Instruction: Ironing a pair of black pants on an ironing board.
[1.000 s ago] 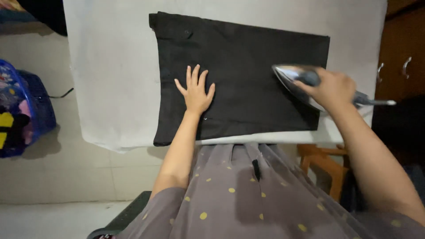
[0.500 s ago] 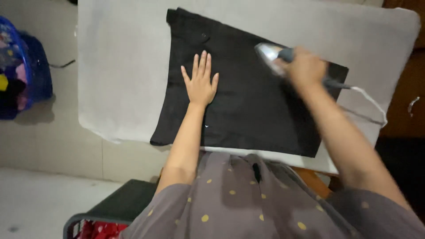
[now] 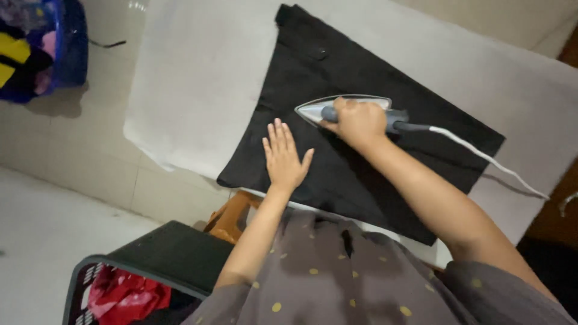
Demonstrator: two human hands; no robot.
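A white-covered ironing table (image 3: 198,90) carries flat black trousers (image 3: 361,156).

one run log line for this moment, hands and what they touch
left hand: flat on black garment | right hand: gripping iron on garment

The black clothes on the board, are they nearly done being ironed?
Done: the black garment already lies spread flat on the white-covered board. In hand: the right hand grips the iron, which sits on the cloth near its middle, while the left hand presses the fabric flat beside it. Left: the pictures cannot show which parts are smooth, so how much remains is unclear.
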